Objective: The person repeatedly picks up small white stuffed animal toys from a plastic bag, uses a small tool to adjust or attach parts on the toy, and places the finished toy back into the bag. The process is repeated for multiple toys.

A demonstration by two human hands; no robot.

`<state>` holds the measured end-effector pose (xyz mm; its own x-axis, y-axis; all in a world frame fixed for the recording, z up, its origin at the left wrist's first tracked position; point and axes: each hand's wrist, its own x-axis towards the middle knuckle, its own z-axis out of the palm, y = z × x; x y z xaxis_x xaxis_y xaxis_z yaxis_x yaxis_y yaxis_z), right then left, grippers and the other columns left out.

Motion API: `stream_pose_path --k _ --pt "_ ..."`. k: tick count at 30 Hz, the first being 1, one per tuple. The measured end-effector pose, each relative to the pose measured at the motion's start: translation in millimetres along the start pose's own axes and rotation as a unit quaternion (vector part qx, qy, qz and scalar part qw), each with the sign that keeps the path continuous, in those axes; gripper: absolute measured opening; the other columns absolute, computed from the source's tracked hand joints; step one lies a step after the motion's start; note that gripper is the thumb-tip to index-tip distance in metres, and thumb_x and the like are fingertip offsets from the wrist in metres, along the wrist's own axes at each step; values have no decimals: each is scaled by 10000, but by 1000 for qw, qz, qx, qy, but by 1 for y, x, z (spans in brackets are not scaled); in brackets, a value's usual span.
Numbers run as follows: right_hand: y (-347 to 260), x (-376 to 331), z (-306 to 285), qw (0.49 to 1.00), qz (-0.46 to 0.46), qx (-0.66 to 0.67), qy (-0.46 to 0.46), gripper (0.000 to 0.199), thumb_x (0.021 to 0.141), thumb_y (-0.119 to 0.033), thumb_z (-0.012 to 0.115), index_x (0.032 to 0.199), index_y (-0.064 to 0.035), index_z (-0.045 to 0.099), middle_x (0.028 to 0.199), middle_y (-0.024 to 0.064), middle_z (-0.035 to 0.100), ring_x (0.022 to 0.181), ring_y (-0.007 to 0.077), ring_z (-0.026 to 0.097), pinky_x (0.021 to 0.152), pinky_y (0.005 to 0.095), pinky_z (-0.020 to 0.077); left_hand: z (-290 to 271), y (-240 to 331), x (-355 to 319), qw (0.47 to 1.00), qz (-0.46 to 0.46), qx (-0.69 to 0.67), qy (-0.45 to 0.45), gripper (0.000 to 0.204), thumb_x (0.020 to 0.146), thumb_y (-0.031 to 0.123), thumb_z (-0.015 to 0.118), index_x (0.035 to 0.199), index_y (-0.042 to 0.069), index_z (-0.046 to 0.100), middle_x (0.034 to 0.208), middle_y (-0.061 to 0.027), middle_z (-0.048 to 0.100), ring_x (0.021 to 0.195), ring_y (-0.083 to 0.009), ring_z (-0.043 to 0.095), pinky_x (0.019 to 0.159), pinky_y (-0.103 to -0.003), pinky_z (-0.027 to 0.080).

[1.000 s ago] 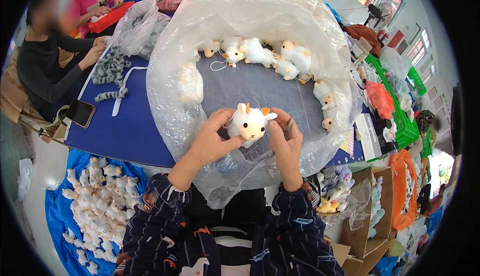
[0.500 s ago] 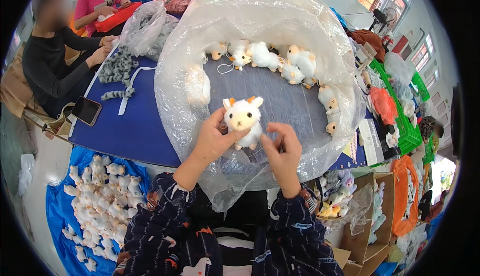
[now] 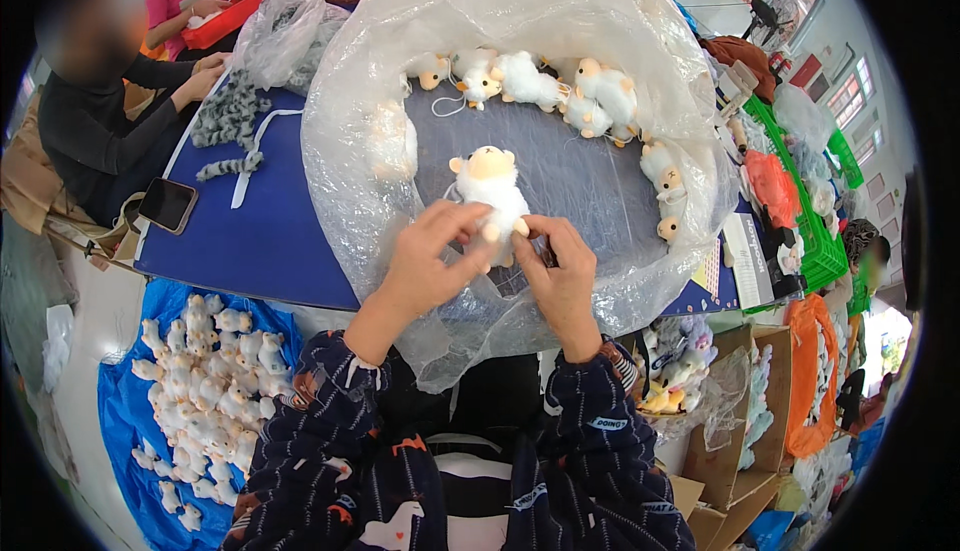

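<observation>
A small white plush animal (image 3: 490, 187) with cream muzzle and feet is tipped back, its head pointing away from me, above the plastic-covered table. My left hand (image 3: 432, 256) is closed on its lower body beside one foot. At the other foot, my right hand (image 3: 562, 281) pinches with thumb and forefinger. Something small and dark shows in the curl of that hand; its kind is hidden. Similar white plush animals (image 3: 528, 81) lie in an arc inside a large clear plastic bag (image 3: 350, 81), some with white string loops.
More white plush animals (image 3: 205, 381) are heaped on a blue sheet (image 3: 125, 441) at lower left. A phone (image 3: 168, 205) and grey fluffy pieces (image 3: 228, 116) lie on the blue table (image 3: 270, 241). Two people sit at far left. Green crates (image 3: 820, 251) and cardboard boxes (image 3: 720, 451) stand right.
The plush animal has tipped from facing me to head away, feet toward me. My right hand, apart from it before, now grips its foot; my left hand has shifted its hold.
</observation>
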<state>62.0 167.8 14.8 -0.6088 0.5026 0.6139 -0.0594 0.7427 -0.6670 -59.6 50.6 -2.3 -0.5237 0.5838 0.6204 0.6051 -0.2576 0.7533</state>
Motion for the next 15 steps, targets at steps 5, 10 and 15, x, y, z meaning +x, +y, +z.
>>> stream_pose_path --k 5,10,15 --pt "15 -3 -1 975 155 143 -70 163 793 -75 676 913 -1 597 759 11 575 608 56 487 537 202 392 8 0 5 998 2 53 -18 196 787 76 668 966 22 608 880 -76 560 703 -158 589 639 -263 490" --pt "15 5 -6 967 179 162 -83 208 785 -105 695 927 -1 585 769 -7 566 617 47 460 539 190 376 5 -14 13 994 -104 -45 -4 199 813 90 641 992 22 590 896 -81 568 700 -155 586 658 -262 501" --pt "14 -10 -5 994 70 2 -84 266 737 -83 726 949 -30 575 803 59 596 648 139 570 578 249 457 8 -26 8 985 -151 -86 -21 321 821 131 644 1113 35 549 940 -110 585 656 -146 590 626 -250 501"
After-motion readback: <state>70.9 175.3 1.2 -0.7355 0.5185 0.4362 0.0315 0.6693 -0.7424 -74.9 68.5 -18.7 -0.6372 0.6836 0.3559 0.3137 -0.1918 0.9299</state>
